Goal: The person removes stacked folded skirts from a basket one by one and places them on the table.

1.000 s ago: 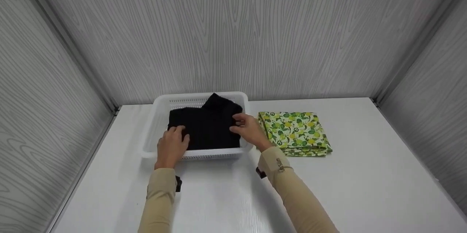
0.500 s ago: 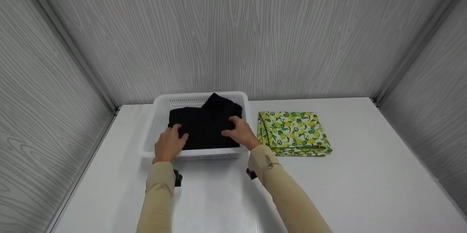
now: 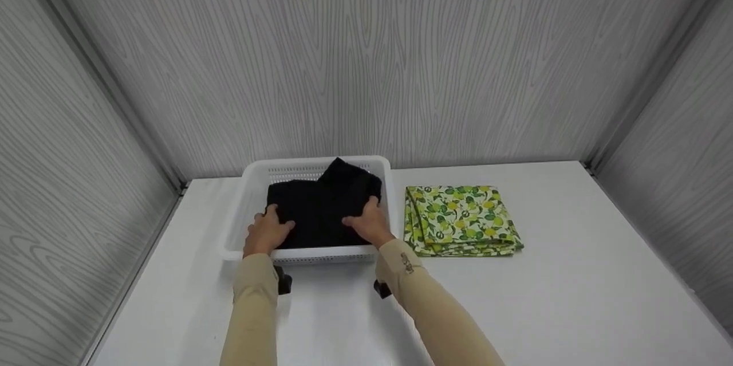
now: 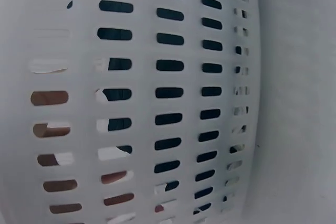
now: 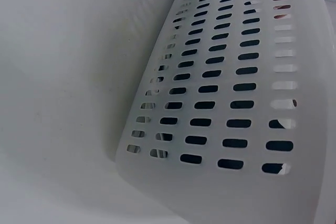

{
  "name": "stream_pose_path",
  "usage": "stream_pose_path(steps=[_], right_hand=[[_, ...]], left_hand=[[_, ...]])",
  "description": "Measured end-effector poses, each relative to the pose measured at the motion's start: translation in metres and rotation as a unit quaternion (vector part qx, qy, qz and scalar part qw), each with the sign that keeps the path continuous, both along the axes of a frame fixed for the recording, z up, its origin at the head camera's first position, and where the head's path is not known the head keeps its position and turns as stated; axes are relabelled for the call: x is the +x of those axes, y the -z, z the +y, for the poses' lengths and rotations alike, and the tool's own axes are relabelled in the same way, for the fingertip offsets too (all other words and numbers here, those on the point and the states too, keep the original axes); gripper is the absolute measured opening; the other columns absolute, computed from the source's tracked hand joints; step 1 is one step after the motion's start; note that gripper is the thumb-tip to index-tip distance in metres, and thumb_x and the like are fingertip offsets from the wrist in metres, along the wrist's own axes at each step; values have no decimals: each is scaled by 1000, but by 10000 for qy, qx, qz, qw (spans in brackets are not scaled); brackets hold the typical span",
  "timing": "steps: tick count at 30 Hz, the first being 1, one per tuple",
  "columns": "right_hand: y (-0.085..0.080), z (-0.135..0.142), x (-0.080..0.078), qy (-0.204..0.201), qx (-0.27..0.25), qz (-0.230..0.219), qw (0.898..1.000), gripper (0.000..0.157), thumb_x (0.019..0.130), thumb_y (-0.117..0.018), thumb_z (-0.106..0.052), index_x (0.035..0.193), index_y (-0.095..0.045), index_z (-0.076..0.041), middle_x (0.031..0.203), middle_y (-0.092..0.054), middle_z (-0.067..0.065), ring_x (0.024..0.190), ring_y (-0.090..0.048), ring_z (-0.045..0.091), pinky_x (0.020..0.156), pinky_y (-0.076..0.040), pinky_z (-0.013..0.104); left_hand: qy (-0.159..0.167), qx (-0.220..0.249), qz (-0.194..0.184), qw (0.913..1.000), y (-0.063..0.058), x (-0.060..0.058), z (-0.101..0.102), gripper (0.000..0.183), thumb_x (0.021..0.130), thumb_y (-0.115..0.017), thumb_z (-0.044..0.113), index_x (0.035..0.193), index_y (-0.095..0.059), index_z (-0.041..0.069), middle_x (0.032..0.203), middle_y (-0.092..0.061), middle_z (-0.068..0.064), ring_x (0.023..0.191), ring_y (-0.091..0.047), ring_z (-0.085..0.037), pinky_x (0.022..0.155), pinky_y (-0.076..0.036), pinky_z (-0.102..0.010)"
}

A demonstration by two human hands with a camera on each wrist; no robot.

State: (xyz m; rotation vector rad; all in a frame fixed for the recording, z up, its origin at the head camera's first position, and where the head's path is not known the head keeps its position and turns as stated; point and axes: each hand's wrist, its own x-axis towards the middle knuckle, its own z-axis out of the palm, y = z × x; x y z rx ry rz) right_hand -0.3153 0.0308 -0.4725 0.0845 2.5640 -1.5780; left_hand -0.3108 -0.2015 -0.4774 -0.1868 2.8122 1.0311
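Observation:
A folded black cloth lies in a white plastic basket, one corner sticking up at the back. My left hand grips its left side, thumb on top and fingers over the edge. On the right side my right hand holds it the same way, thumb pointing inward. Fingertips are partly hidden by the cloth. Both wrist views face the slotted front of the basket; dark cloth and bits of skin show through the slots.
A folded cloth with a green and yellow lemon print lies on the white table, right of the basket. Grey wood-grain panels stand behind and on both sides.
My right hand has moved left and down onto the right part of the black cloth. The left hand has shifted only slightly at the left edge. The printed cloth stays put.

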Motion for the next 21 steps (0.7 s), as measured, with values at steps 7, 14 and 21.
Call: stream_pose_path(steps=[7, 14, 21], right_hand=[[2, 0, -4, 117, -293, -253, 9992, 93, 92, -72, -11, 156, -10, 13, 159, -22, 33, 146, -28, 42, 117, -29, 47], [7, 2, -6, 61, -853, -563, 9947, 95, 91, -71, -6, 157, -5, 12, 163, -15, 30, 149, -22, 41, 119, -27, 46], [9, 2, -9, 166, -1268, -807, 9885, 96, 90, -70, -2, 157, -4, 11, 163, -12, 29, 149, -18, 42, 119, -26, 49]], left_hand=[[92, 259, -511, 9983, -2, -1, -2, 77, 103, -51, 31, 159, -13, -6, 156, -17, -41, 139, -26, -59, 112, -28, -64], [96, 810, -921, 9924, -3, -1, -6, 87, 101, -52, 24, 156, 5, -12, 158, -7, -41, 146, -10, -55, 119, -18, -58], [-470, 887, -939, 9905, -1, -2, -11, 92, 98, -55, 21, 151, 9, -19, 154, -14, -46, 143, -20, -55, 117, -25, -56]])
